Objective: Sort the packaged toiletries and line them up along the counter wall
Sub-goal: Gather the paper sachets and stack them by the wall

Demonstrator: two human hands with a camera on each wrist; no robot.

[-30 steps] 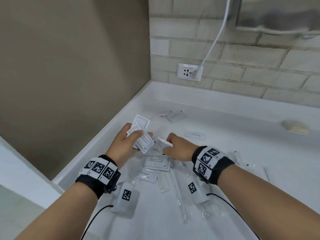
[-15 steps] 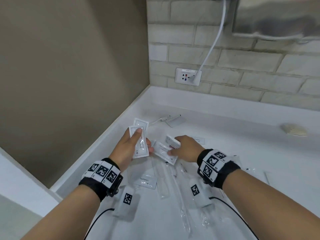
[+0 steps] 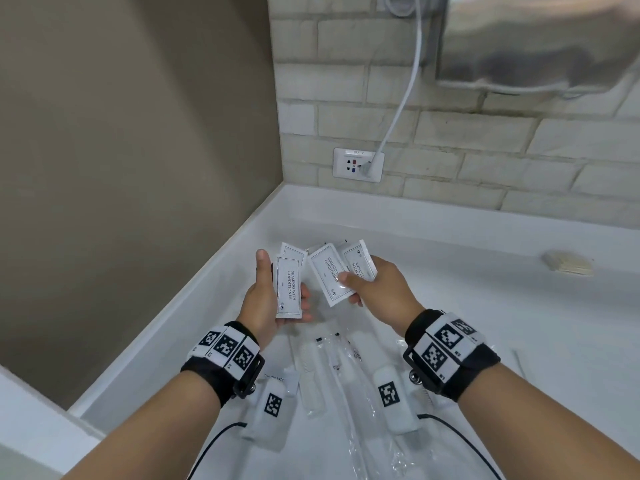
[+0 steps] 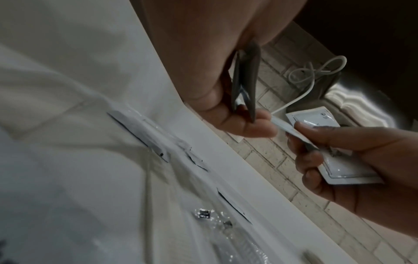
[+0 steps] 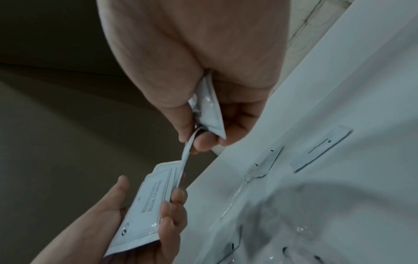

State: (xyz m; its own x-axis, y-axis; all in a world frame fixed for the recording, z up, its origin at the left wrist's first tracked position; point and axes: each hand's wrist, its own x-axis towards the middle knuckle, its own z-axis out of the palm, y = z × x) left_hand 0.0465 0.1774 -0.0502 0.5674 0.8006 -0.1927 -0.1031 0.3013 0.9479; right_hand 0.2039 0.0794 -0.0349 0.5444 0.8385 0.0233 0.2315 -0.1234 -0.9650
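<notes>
Both hands grip flat white sachets above the counter (image 3: pixel 433 289): the left hand (image 3: pixel 268 299) cradles a small stack, its top sachet (image 3: pixel 289 287) printed "Shampoo with conditioner", thumb along one edge and fingers curled under the other, while the right hand (image 3: pixel 377 289) pinches two more sachets (image 3: pixel 330 277) fanned between thumb and fingers. The right-hand pair tilts toward the left-hand stack, and the right wrist view shows one sachet's edge meeting that stack, so the person appears to be gathering like packets into one hand before setting them down. Below the hands on the counter, nearer the person, lie the unsorted items: clear-wrapped toothbrushes (image 3: pixel 341 372) and a toothpaste packet (image 5: pixel 321 149) closer to the brick wall. None of the toiletries yet stands in a row against that wall. A wall socket (image 3: pixel 358 164) with a white cable (image 3: pixel 403 98) plugged in sits just above the counter's back edge, and a pale sponge-like block (image 3: pixel 568 263) rests well to the right of the hands. Sorting seems at an early stage.
</notes>
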